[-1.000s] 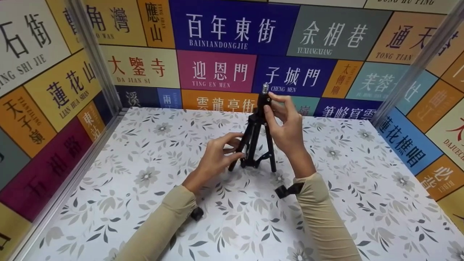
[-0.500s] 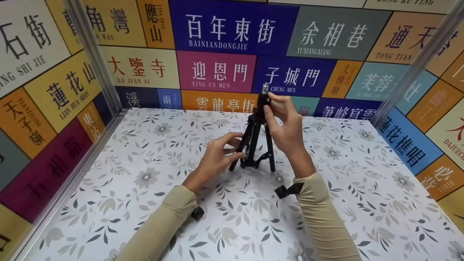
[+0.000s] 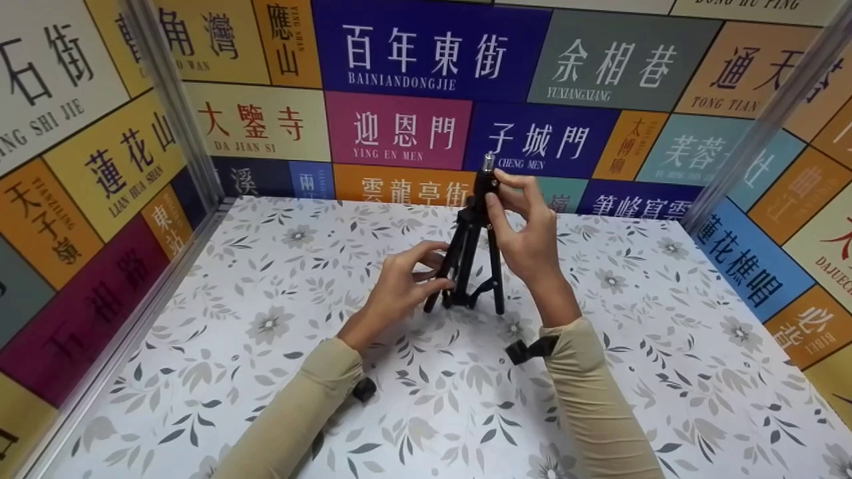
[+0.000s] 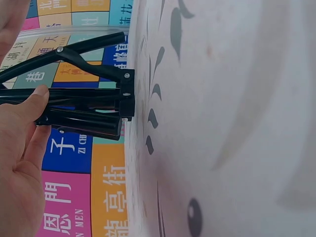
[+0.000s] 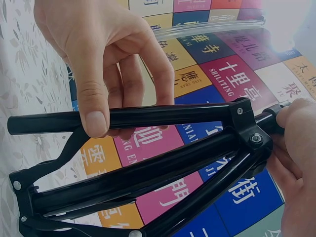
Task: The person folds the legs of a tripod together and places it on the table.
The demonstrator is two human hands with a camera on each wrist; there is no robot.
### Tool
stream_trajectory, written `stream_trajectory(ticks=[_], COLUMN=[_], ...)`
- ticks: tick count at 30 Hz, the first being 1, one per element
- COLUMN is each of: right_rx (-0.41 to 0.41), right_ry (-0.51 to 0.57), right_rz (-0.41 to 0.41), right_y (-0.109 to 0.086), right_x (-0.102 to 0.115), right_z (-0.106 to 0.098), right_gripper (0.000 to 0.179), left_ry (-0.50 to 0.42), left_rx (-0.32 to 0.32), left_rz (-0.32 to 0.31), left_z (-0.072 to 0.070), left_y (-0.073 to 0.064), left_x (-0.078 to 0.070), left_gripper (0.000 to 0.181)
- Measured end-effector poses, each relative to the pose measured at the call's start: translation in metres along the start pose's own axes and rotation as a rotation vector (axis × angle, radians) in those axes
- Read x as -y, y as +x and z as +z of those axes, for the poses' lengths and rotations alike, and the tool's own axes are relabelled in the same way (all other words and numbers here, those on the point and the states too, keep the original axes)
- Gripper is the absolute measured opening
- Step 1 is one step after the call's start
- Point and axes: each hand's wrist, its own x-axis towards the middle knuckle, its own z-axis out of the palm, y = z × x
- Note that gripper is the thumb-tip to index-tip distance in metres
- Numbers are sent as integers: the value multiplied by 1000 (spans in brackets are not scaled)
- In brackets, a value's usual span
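A black tripod (image 3: 470,249) with a silver threaded stud (image 3: 488,161) on top stands at the middle of the table, its legs partly spread. My left hand (image 3: 404,283) pinches one leg low down between thumb and fingers. In the right wrist view, the thumb of the left hand (image 5: 94,64) lies over that leg (image 5: 168,115), close to where a brace joins it. Higher up, my right hand (image 3: 529,229) grips the top of the centre column with thumb and index finger. Folding braces (image 4: 94,63) link the legs to the lower hub (image 4: 127,94).
The table (image 3: 279,399) has a white cover with grey leaves and flowers. Panels (image 3: 399,130) of coloured place-name signs rise behind it and on both sides. Black cameras hang at both wrists, one under the right cuff (image 3: 529,349).
My left hand has shifted very slightly right, and the gripped leg's foot has come a little inward. The tripod's top and my right hand stay nearly in place.
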Motion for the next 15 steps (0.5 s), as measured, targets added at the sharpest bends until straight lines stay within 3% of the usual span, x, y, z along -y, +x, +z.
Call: stream_trajectory(ticks=[15], right_rx=[-5], right_ry=[7], right_rz=[10], right_y=[-1], right_x=[-1], right_z=[0], right_gripper=[33], left_ry=[29], left_rx=[-17], left_rz=[-5], left_z=[3], left_y=[0], left_x=[3], left_gripper=[55])
